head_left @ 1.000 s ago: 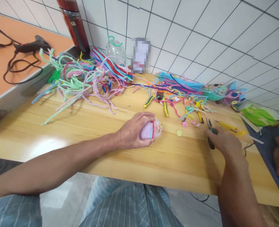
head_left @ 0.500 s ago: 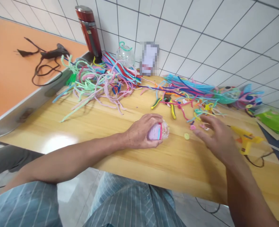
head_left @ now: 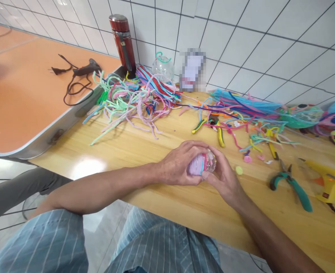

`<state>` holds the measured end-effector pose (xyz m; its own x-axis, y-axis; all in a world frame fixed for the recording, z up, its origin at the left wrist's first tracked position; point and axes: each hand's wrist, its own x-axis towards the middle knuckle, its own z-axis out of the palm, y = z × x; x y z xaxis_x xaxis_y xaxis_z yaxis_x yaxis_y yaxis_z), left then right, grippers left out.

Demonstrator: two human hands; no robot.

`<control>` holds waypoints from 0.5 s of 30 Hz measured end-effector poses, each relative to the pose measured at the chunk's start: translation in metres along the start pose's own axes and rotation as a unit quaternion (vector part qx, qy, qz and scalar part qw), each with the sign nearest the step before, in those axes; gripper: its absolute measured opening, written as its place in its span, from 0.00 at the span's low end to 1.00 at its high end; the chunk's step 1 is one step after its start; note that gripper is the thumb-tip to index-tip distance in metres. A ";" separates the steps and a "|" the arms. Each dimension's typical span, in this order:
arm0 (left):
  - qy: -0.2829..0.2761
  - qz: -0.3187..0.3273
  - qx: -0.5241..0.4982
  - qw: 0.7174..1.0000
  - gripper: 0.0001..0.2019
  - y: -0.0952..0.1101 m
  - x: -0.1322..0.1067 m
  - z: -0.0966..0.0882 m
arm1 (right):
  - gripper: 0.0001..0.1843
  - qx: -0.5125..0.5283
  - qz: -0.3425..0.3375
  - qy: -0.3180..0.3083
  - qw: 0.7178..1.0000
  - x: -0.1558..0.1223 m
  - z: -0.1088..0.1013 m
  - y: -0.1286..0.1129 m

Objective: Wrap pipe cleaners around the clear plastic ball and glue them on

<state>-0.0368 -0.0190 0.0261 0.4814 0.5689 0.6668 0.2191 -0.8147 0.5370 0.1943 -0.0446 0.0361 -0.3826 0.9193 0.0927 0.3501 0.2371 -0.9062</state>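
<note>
Between my hands, just above or on the wooden table (head_left: 144,155), is a clear plastic ball (head_left: 202,163) partly wrapped in pipe cleaners. Its wrapped side is lilac, edged by a blue and a red-pink band; the bare side is transparent. My left hand (head_left: 181,161) curls around the lilac side. On the clear side, my right hand (head_left: 223,176) grips with thumb and fingers. The fingers cover parts of the ball. A small yellow disc (head_left: 238,170) lies right of my right hand, near a pink piece (head_left: 247,159).
Green-handled pliers (head_left: 291,185) and a yellow glue gun (head_left: 326,178) lie at right. Yellow-handled pliers (head_left: 213,127) lie behind my hands. Pipe cleaners (head_left: 133,98) heap at back left, more (head_left: 247,104) at back right. A red thermos (head_left: 123,45) and clear ball (head_left: 163,68) stand by the wall.
My right hand has come left from beside the small pieces and now holds the ball together with my left hand. The view has shifted right, showing the green-handled pliers.
</note>
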 end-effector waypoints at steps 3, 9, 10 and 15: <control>-0.006 0.000 -0.016 1.000 0.36 0.003 0.001 -0.004 | 0.43 0.002 -0.010 0.020 1.000 0.000 0.005 -0.001; 0.011 -0.058 -0.093 0.994 0.20 0.016 0.000 -0.013 | 0.39 -0.084 -0.052 0.072 0.993 -0.002 0.015 -0.007; 0.016 -0.071 -0.102 0.992 0.18 0.017 0.000 -0.014 | 0.39 -0.096 -0.066 0.077 0.990 -0.003 0.016 -0.008; 0.035 -0.092 -0.122 0.988 0.14 0.020 -0.001 -0.015 | 0.39 -0.121 -0.105 0.089 0.983 -0.003 0.021 -0.009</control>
<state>-0.0455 -0.0342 0.0436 0.3901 0.7182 0.5762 0.0823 -0.6505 0.7551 0.1748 -0.0563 0.0353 -0.3202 0.8776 0.3567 0.4814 0.4751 -0.7366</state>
